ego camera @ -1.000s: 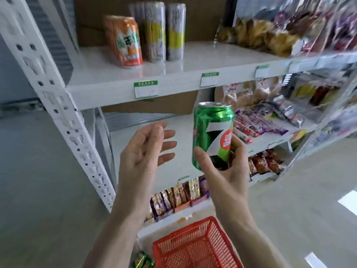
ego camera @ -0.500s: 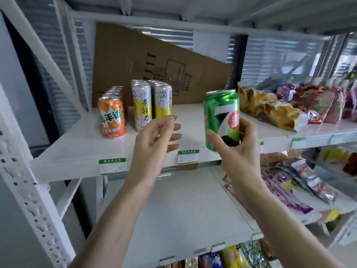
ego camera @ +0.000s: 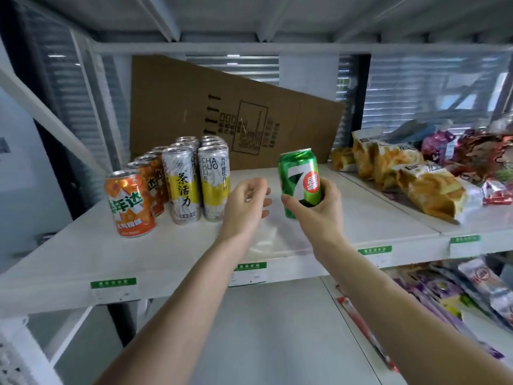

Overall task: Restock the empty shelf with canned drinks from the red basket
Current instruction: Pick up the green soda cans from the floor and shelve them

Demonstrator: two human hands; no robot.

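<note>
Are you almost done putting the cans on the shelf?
Partly. A row of orange cans and two rows of white-and-yellow cans already stand on the left of the shelf. The right hand grips a green can above the bare middle, not yet set down. The left hand hovers beside it, holding nothing. The basket is out of view, so I can't tell how many cans remain.

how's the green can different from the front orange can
The green can is held tilted in the right hand above the shelf; the front orange can stands upright on it, untouched. The green one shows a big white 7, the orange one white characters. Both are drink cans.
</note>
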